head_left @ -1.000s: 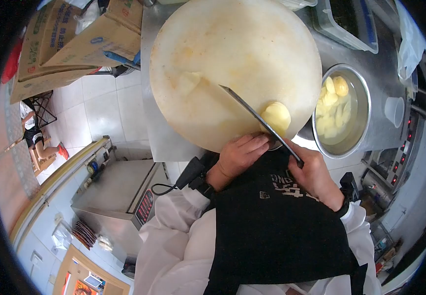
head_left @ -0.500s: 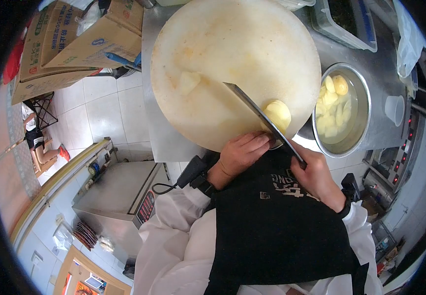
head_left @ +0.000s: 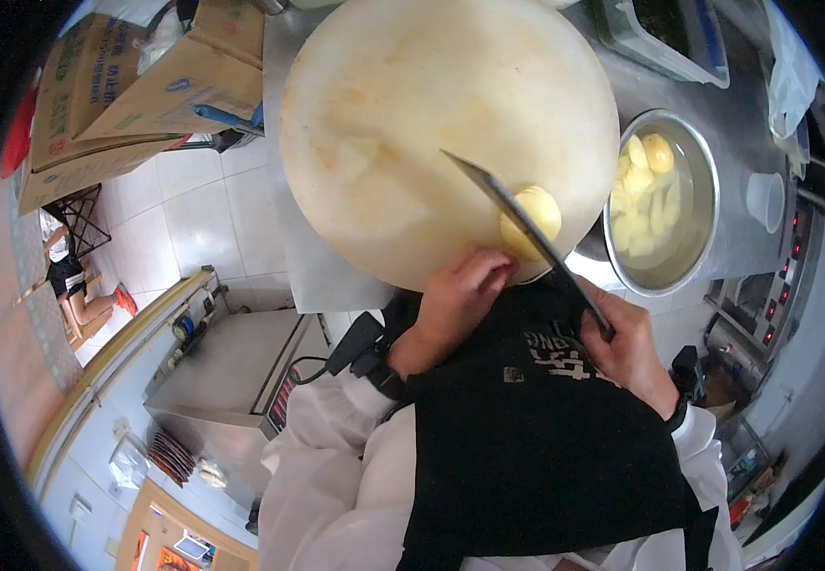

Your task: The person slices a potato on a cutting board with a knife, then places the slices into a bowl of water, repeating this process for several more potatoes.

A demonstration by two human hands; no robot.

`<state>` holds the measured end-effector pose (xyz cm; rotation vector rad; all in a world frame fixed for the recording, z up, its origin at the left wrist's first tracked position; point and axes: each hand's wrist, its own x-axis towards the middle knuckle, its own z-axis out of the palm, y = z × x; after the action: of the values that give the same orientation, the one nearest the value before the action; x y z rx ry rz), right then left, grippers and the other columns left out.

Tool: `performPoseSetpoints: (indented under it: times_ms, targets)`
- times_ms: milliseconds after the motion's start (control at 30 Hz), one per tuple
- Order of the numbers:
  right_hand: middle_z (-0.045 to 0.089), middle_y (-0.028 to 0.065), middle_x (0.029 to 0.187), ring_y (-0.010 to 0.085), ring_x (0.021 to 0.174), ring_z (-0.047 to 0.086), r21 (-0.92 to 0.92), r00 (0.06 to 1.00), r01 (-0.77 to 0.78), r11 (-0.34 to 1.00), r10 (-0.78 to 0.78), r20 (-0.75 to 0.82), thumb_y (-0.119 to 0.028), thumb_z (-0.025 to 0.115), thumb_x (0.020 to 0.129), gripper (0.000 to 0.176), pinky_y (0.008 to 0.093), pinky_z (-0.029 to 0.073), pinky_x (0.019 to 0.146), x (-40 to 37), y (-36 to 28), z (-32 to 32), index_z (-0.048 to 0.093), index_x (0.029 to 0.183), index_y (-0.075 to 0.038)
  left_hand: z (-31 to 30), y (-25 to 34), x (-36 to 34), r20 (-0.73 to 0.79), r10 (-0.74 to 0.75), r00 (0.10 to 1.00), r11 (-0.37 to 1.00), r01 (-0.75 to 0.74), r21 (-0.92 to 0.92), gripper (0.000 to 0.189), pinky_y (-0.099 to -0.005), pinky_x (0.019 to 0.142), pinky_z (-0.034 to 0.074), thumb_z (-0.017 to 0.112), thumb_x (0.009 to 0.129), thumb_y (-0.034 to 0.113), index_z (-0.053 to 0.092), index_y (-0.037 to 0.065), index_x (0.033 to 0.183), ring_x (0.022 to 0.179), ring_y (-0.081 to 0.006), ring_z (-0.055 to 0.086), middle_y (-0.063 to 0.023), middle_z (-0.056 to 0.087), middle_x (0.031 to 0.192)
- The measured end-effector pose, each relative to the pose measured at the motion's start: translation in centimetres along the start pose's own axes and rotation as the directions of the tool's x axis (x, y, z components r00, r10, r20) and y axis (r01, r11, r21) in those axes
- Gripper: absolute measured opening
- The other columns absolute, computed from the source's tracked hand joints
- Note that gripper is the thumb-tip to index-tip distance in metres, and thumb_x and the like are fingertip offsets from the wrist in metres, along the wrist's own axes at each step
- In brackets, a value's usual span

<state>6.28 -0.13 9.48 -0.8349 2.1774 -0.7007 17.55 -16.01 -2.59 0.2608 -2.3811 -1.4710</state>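
Observation:
My right hand (head_left: 625, 344) grips the handle of a cleaver (head_left: 512, 211), its blade seen nearly edge-on, slanting up and left over the board. Beneath the blade, near the front edge of the round chopping board (head_left: 431, 86), sits a peeled potato (head_left: 538, 211). Just left of the potato is my left hand (head_left: 465, 295), its fingers curled together at the board's edge; whether they hold anything is hidden. A pale potato piece (head_left: 355, 155) lies on the left part of the board.
Right of the board, a metal bowl (head_left: 709, 224) holds several potato pieces in water. A plastic container (head_left: 655, 48) and a small white cup (head_left: 765, 202) share the metal table (head_left: 731, 152). Cardboard boxes (head_left: 146, 105) stand at the left; a seated person (head_left: 74, 285) is beyond.
My left hand has drawn slightly left and away from the potato and blade. The cleaver's handle has shifted a little down and right with my right hand.

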Motion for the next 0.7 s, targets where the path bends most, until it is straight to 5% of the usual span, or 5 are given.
performPoseSetpoints:
  times_ms: [67,167,267,600,700]
  targets:
    - [0.061,0.0221,0.088,0.0326,0.073,0.062,-0.001,0.999,-0.035,0.999,0.035,-0.006,0.005,0.053,0.073,0.048,0.0346,0.050,0.066,0.0,-0.1,-0.2,0.052,0.121,-0.003,0.1,0.9,0.1,0.041,-0.438,0.898,0.879,0.437,-0.191,0.006,-0.0282,0.062,0.051,0.064,0.080,0.004,0.059,0.003,0.083,0.070,-0.0160,0.063,-0.0087,0.063,0.079]
    - [0.062,0.0226,0.091,0.0321,0.078,0.064,-0.003,0.998,-0.051,0.999,0.050,-0.036,0.006,0.052,0.074,0.045,0.0339,0.050,0.070,0.4,-0.3,-0.5,0.054,0.118,-0.001,-0.2,1.8,1.4,0.161,-0.614,0.773,0.697,0.626,-0.351,0.006,-0.0256,0.060,0.050,0.061,0.084,0.005,0.057,0.001,0.084,0.065,-0.0115,0.061,-0.0083,0.063,0.072]
    - [0.062,0.0228,0.092,0.0322,0.080,0.064,0.010,0.997,-0.060,0.998,0.061,-0.040,0.006,0.052,0.074,0.044,0.0340,0.050,0.071,0.2,0.1,-0.3,0.054,0.118,0.000,0.1,1.9,2.6,0.186,-0.690,0.700,0.564,0.680,-0.469,0.006,-0.0246,0.060,0.050,0.060,0.085,0.004,0.055,0.000,0.084,0.064,-0.0106,0.061,-0.0071,0.063,0.070]
    - [0.059,0.0178,0.080,0.0320,0.069,0.060,-0.005,0.999,-0.031,0.999,0.031,0.036,0.005,0.058,0.068,0.059,0.0360,0.050,0.063,-1.2,0.9,-0.4,0.048,0.126,-0.006,0.2,1.7,2.0,0.160,-0.636,0.755,0.653,0.637,-0.409,0.007,-0.0275,0.062,0.053,0.058,0.085,0.003,0.055,-0.004,0.085,0.070,-0.0155,0.065,-0.0132,0.065,0.076]
    - [0.056,0.0146,0.077,0.0312,0.065,0.057,-0.019,0.994,0.008,1.000,-0.006,0.111,0.003,0.062,0.065,0.068,0.0370,0.049,0.059,-1.8,1.3,-0.3,0.044,0.130,-0.009,0.2,1.3,1.1,0.000,-0.462,0.887,0.853,0.445,-0.274,0.009,-0.0285,0.063,0.052,0.058,0.082,0.001,0.058,-0.004,0.089,0.073,-0.0169,0.065,-0.0139,0.066,0.079]
